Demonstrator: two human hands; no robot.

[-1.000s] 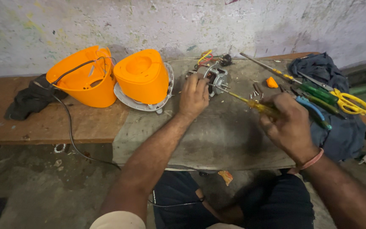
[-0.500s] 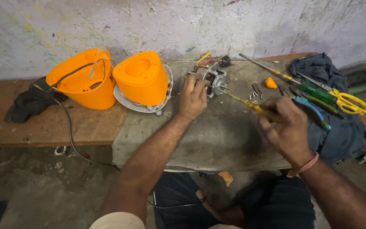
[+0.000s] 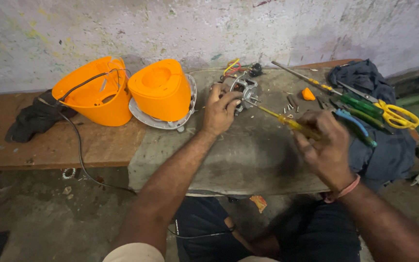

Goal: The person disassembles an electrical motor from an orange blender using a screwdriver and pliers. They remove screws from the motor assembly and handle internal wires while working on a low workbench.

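Note:
My left hand (image 3: 220,109) grips a small metal electric motor (image 3: 245,89) with coloured wires (image 3: 232,66), resting on a grey slab (image 3: 248,155). My right hand (image 3: 323,140) is closed around the yellow handle of a screwdriver (image 3: 287,121). Its thin shaft runs up and left, with the tip at the motor's side. A few small screws (image 3: 291,104) lie on the slab between my hands.
Two orange plastic housing shells (image 3: 163,90) (image 3: 95,94) with a black cord (image 3: 78,145) sit at left on a wooden bench (image 3: 49,145). On a dark blue cloth (image 3: 379,150) at right lie yellow scissors (image 3: 396,114), green-handled tools (image 3: 360,104) and blue-handled pliers (image 3: 355,123). A black rag (image 3: 32,119) lies far left.
My right hand has shifted slightly left and turned the screwdriver toward the motor. My left hand stays on the motor.

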